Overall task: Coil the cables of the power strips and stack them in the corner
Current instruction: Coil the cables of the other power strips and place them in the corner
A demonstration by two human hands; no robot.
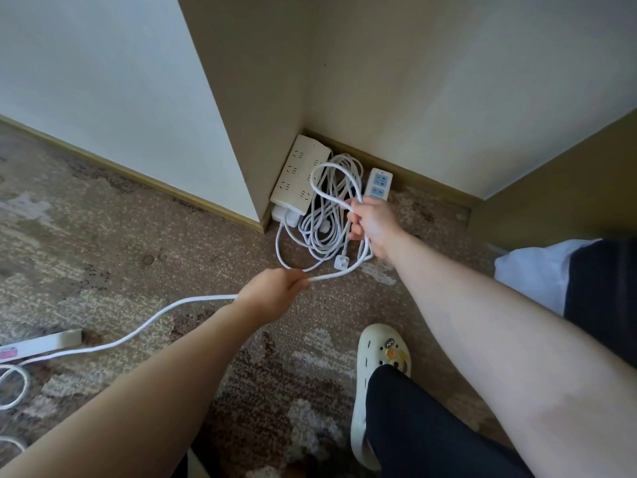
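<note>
I see my right hand (pixel 370 224) closed around a loop of white cable (pixel 331 188), lifted just above the corner of the carpet (pixel 103 236) where the two walls meet. My left hand (pixel 275 291) pinches the same cable between thumb and fingers, nearer to me and well apart from the right; the cable sags between the two hands and trails off leftward across the floor to a power strip (pixel 38 346) lying at the left edge of view.

In the corner itself, a cream power strip (pixel 298 174) lies along the left wall's skirting board, touching it, with a white block beneath it I cannot identify. A coiled bundle of cables (pixel 320 229) lies just beside it, a plug (pixel 341 262) at its near end. A small blue-faced power strip (pixel 379 184) sits against the back skirting, right of the bundle.

Open carpet lies to the left and between my arms. My foot in a cream clog (pixel 379 374) stands near the right, close to the pile.
</note>
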